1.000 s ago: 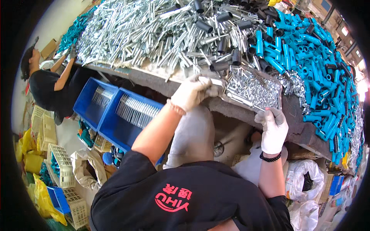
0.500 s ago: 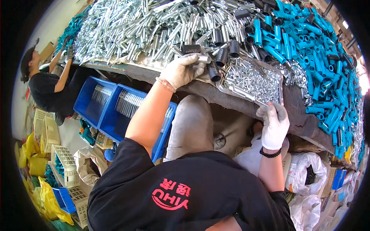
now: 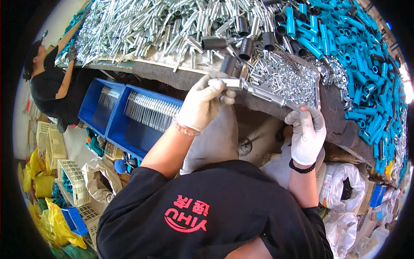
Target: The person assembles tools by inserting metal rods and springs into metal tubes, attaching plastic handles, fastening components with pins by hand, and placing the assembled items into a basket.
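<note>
My left hand point(image 3: 202, 102), in a white glove, is closed around a short silver metal tube point(image 3: 232, 83) that points to the right. My right hand point(image 3: 308, 134), also gloved, pinches the thin end of a slim metal rod point(image 3: 268, 96) between thumb and fingers. The rod slants up and left, and its far end meets or nearly meets the mouth of the tube; whether it is inside I cannot tell. Just beyond lie a black sleeve point(image 3: 228, 64) and a shallow tray of small metal parts point(image 3: 293, 82).
Silver tubes point(image 3: 142, 30) heap across the table, with teal plastic tubes point(image 3: 353, 52) at the right. Blue bins point(image 3: 129, 140) holding rows of metal rods stand at my left. A co-worker point(image 3: 47, 82) reaches over the far left end. A white sack point(image 3: 343, 185) stands at lower right.
My left hand has drawn back from the heap toward me, bringing the silver tube to the rod's end. My right hand has barely moved. The co-worker's arm has stretched farther over the table.
</note>
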### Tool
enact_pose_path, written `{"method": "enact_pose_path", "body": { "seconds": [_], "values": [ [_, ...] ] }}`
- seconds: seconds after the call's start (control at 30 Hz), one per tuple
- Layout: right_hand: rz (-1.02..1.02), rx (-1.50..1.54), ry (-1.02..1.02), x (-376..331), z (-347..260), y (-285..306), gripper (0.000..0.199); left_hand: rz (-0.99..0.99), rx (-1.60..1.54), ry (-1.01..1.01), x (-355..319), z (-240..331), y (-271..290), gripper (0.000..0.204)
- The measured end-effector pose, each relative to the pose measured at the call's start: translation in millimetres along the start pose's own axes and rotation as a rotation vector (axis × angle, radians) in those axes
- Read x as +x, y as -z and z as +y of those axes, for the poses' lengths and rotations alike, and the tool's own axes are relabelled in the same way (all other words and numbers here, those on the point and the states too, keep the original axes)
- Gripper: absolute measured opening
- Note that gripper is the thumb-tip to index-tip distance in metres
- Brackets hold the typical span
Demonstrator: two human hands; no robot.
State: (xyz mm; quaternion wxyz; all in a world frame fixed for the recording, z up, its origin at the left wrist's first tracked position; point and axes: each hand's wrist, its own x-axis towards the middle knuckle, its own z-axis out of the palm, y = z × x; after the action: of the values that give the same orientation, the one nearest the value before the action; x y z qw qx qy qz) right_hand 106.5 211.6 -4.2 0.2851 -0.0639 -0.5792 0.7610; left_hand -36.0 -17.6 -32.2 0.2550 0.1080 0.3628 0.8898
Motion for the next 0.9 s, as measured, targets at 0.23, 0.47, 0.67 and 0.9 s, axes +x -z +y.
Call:
{"method": "enact_pose_path", "body": {
  "seconds": [0.23,0.47,0.67,0.9],
  "values": [
    [-0.254,-0.62,0.038,-23,-29,7,0.014,-0.321,0.412,0.269,-23,-11,-18,0.056],
    [-0.868,-1.393,0.349,-13,-28,13,0.032,-0.687,1.35,-0.423,-32,-57,-29,0.033],
    [-0.629,-1.132,0.267,-11,-31,22,0.031,-0.42,1.216,-0.133,-46,-58,-23,0.032],
    [-0.017,-0.98,-0.045,-61,-32,113,0.011,0.037,0.445,0.867,-51,-35,-2,0.012]
  ]
}}
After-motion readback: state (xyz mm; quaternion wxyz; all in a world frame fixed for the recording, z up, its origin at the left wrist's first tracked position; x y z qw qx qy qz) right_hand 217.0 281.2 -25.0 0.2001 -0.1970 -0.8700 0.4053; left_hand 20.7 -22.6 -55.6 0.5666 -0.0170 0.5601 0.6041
